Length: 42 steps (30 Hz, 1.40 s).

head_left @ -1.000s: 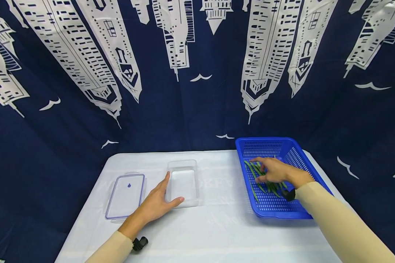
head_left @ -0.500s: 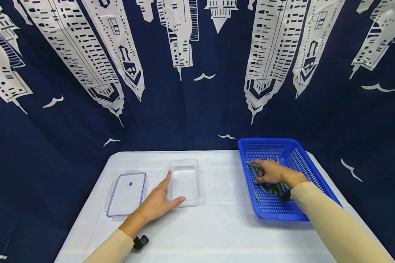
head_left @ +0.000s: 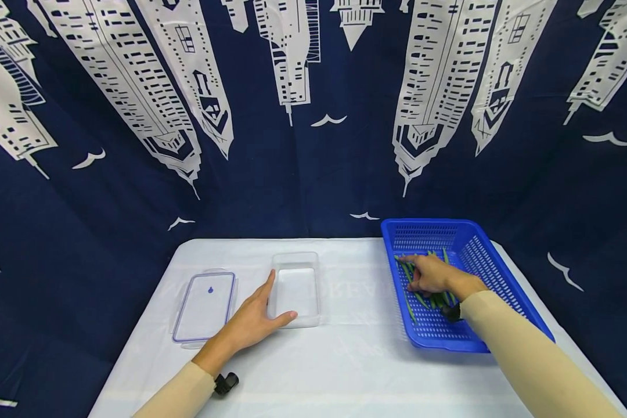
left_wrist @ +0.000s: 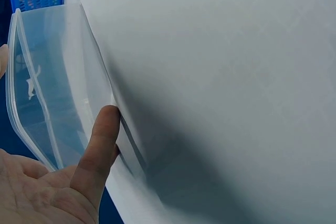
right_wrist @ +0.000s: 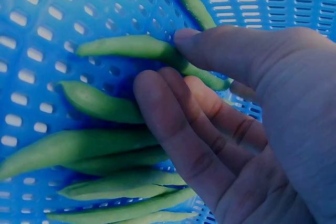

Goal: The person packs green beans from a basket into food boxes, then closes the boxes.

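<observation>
A clear plastic food container (head_left: 314, 290) stands near the middle of the table. My left hand (head_left: 253, 318) lies along its left side and front corner, fingers straight and thumb spread; in the left wrist view a fingertip (left_wrist: 109, 116) touches the wall of the container (left_wrist: 63, 56). At the right, my right hand (head_left: 432, 274) reaches down into a blue plastic basket (head_left: 439, 347). There a green bean (right_wrist: 123, 46) passes between its thumb and curled fingers, which pinch it close over the basket floor. Several other green beans (right_wrist: 79, 148) lie beside the fingers.
A clear lid with a blue-edged seal (head_left: 205, 306) lies left of the container, partly behind my left forearm. The white table (head_left: 355, 371) ends at a dark blue curtain (head_left: 292, 180) with printed white buildings.
My right thumb and fingers have drawn together among the green beans. My left hand has kept its place by the container. The head view has shifted slightly.
</observation>
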Available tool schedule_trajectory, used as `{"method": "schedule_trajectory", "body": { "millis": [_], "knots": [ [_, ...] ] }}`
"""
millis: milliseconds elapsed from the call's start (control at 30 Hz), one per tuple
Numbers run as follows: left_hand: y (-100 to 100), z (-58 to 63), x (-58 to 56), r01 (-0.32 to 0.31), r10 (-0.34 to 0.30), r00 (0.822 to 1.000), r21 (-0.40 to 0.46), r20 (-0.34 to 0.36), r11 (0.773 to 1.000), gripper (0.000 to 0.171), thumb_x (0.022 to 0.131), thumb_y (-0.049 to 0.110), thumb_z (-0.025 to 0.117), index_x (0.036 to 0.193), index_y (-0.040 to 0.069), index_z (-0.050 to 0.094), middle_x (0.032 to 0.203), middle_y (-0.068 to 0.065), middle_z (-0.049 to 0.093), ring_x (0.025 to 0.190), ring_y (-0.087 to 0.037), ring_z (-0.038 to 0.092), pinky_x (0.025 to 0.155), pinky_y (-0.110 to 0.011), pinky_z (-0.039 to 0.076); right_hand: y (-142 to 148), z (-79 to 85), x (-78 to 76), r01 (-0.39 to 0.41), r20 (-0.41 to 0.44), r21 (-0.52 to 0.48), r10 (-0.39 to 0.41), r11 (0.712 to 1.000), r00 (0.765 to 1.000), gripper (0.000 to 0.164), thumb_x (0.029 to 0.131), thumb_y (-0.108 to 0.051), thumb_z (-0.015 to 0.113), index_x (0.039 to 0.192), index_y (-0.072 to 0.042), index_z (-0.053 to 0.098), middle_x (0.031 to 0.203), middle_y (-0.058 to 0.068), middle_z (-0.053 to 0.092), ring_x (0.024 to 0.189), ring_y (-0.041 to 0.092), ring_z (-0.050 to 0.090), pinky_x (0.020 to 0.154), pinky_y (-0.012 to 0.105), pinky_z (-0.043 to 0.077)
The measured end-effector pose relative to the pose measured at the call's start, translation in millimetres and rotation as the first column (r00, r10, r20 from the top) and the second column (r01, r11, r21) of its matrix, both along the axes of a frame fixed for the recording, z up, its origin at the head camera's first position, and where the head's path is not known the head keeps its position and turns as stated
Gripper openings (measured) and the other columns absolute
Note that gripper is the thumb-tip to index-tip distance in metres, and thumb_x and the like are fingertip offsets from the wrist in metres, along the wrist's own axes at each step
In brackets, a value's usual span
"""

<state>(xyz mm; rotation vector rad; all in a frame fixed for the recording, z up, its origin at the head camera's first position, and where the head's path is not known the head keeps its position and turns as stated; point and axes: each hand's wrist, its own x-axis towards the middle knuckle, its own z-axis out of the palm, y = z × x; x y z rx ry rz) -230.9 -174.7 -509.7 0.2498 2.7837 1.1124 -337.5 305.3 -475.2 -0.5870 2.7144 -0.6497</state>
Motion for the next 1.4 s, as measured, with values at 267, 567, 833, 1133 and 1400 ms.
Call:
{"method": "schedule_trajectory", "body": {
  "millis": [267,567,833,1133,1400],
  "knots": [
    [0,-0.8,-0.1,-0.011,0.011,1.000,0.012,0.003,1.000,0.123,0.102,0.063,0.086,0.190,0.023,0.011,0.193,-0.022,0.028,0.176,-0.047,0.037,0.141,-0.068,0.036,-4,-1.4,0.0,0.001,-0.079,0.052,0.003,0.999,0.997,0.082,0.095,-0.012,0.096,0.163,0.011,0.057,0.070,-0.005,0.076,0.057,0.009,0.070,0.097,0.059,0.065],
    [0,-4.9,4.8,-0.022,0.022,1.000,0.035,0.008,0.999,0.122,0.101,0.064,0.086,0.190,0.022,0.012,0.192,-0.023,0.030,0.174,-0.048,0.041,0.140,-0.068,0.038,-8,-4.3,-1.0,0.035,-0.038,0.000,-0.034,0.999,0.999,0.078,0.093,0.000,0.093,0.161,0.013,0.057,0.068,0.001,0.078,0.056,0.013,0.075,0.057,0.028,0.063],
    [2,-6.2,5.9,-0.017,0.016,1.000,0.030,0.006,0.999,0.122,0.102,0.063,0.086,0.190,0.021,0.013,0.191,-0.023,0.031,0.173,-0.048,0.043,0.139,-0.069,0.039,-4,-3.5,5.3,0.046,-0.030,-0.036,-0.047,0.998,0.998,0.079,0.089,0.006,0.085,0.161,0.015,0.055,0.068,0.002,0.079,0.055,0.014,0.076,0.058,0.031,0.064],
    [0,-3.2,1.9,-0.005,0.006,1.000,0.015,-0.007,1.000,0.125,0.100,0.068,0.085,0.190,0.021,0.012,0.191,-0.024,0.032,0.174,-0.048,0.042,0.139,-0.068,0.038,1,2.1,4.7,0.092,0.017,-0.080,-0.091,0.993,0.996,0.081,0.090,0.011,0.080,0.164,0.016,0.050,0.077,0.006,0.083,0.060,0.017,0.081,0.060,0.034,0.069],
    [0,-1.7,1.1,-0.008,0.008,1.000,0.020,0.001,1.000,0.125,0.100,0.070,0.085,0.190,0.024,0.012,0.191,-0.022,0.031,0.174,-0.048,0.041,0.140,-0.069,0.038,1,11.7,6.0,0.111,0.002,-0.077,-0.111,0.991,0.994,0.081,0.092,0.009,0.080,0.166,0.016,0.048,0.079,0.005,0.083,0.062,0.018,0.082,0.064,0.035,0.070]
  ]
}}
